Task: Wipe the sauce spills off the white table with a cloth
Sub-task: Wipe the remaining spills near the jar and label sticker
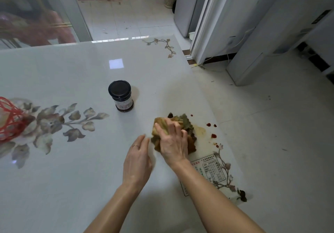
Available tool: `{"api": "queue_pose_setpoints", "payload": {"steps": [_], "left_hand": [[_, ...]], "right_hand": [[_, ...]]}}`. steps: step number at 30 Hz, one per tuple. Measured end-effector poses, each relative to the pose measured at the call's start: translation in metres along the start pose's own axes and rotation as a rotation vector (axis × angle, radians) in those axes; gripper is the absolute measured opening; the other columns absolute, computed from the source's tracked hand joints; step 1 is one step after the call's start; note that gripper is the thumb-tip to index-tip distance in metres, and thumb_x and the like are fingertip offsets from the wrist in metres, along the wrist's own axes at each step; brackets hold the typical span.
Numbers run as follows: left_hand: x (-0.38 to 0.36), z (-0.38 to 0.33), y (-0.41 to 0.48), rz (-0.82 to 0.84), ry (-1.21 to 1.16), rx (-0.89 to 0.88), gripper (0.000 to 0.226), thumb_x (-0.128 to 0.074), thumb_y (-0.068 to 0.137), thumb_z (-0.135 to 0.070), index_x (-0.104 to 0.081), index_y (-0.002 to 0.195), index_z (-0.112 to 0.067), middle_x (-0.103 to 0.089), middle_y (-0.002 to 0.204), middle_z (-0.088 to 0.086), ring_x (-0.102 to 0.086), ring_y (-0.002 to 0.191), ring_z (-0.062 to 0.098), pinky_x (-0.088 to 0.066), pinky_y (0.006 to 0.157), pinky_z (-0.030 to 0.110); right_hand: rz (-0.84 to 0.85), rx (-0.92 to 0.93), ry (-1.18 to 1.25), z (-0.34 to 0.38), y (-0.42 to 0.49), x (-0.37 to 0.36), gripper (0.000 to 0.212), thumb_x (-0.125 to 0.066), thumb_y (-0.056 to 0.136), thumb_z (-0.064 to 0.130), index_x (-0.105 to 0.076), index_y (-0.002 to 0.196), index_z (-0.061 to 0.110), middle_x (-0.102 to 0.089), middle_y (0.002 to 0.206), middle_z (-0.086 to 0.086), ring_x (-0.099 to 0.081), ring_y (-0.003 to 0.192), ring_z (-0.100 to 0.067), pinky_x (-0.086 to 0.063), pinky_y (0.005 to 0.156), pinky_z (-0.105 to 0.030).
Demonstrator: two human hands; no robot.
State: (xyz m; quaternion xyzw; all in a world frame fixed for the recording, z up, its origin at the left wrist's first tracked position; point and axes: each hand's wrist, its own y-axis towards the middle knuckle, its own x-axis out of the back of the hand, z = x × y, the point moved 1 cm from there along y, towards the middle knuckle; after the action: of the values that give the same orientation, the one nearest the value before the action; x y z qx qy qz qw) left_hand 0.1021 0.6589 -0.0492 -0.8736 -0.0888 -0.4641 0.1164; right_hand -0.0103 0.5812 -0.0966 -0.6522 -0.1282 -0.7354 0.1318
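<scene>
Person wiping sauce off a white table (72, 70) with a stained cloth, mid-task.

The right hand (173, 142) lies on top of a crumpled brown-green cloth (182, 119) near the table's right edge. Its fingers are spread and pressing down rather than gripping. The left hand (137, 160) is open and holds nothing, fingers straight, just beside the cloth's left side. Several dark red sauce drops (213, 135) and a pale yellowish smear (200, 130) remain between the cloth and the right edge, so the wiping looks partly done. The next move likely calls for sliding the cloth rightward over those drops with firm, even pressure, stopping short of the edge. A closed dark jar (121, 96) stands well apart, toward the table's middle.
</scene>
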Motion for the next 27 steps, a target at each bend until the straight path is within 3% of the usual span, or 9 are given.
{"api": "queue_pose_setpoints", "payload": {"steps": [6,13,17,22,27], "left_hand": [[0.004,0.006,0.011,-0.021,0.011,0.021,0.055,-0.044,0.078,0.008,-0.05,0.131,-0.007,-0.044,0.142,0.008,-0.045,0.127,0.027,-0.042,0.099,0.035],[0.0,0.006,0.019,0.002,0.003,0.016,0.053,-0.047,0.078,0.005,-0.052,0.129,-0.007,-0.047,0.139,0.011,-0.049,0.123,0.03,-0.044,0.097,0.036],[0.002,0.006,0.026,0.008,0.026,0.015,0.057,-0.045,0.079,0.005,-0.047,0.134,-0.009,-0.042,0.143,0.008,-0.044,0.128,0.027,-0.041,0.101,0.034],[0.008,0.01,0.035,-0.012,0.026,0.024,0.059,-0.044,0.078,0.007,-0.046,0.134,-0.008,-0.041,0.144,0.009,-0.043,0.129,0.028,-0.04,0.102,0.034],[0.009,0.013,0.039,-0.006,-0.005,0.021,0.057,-0.046,0.076,0.007,-0.049,0.131,-0.007,-0.044,0.142,0.011,-0.046,0.126,0.029,-0.042,0.099,0.035]], "right_hand": [[-0.119,-0.277,0.0,-0.023,-0.004,0.005,0.062,-0.074,0.075,0.012,-0.061,0.134,0.027,-0.049,0.136,-0.01,-0.043,0.118,-0.03,-0.048,0.082,-0.047],[-0.104,-0.039,-0.011,0.015,0.013,0.0,0.064,-0.07,0.077,0.024,-0.053,0.139,0.027,-0.046,0.139,-0.004,-0.042,0.124,-0.029,-0.04,0.091,-0.045],[-0.023,-0.151,-0.024,0.0,0.05,0.003,0.058,-0.06,0.088,0.022,-0.047,0.144,0.027,-0.042,0.143,-0.005,-0.037,0.127,-0.028,-0.039,0.09,-0.046],[-0.08,-0.384,-0.003,-0.021,0.036,0.006,0.057,-0.065,0.086,0.019,-0.051,0.141,0.022,-0.045,0.141,-0.009,-0.04,0.125,-0.031,-0.043,0.087,-0.048],[-0.186,-0.295,0.079,0.013,0.022,-0.002,0.049,-0.072,0.079,0.014,-0.058,0.125,0.021,-0.048,0.137,-0.009,-0.046,0.122,-0.031,-0.045,0.084,-0.051]]}}
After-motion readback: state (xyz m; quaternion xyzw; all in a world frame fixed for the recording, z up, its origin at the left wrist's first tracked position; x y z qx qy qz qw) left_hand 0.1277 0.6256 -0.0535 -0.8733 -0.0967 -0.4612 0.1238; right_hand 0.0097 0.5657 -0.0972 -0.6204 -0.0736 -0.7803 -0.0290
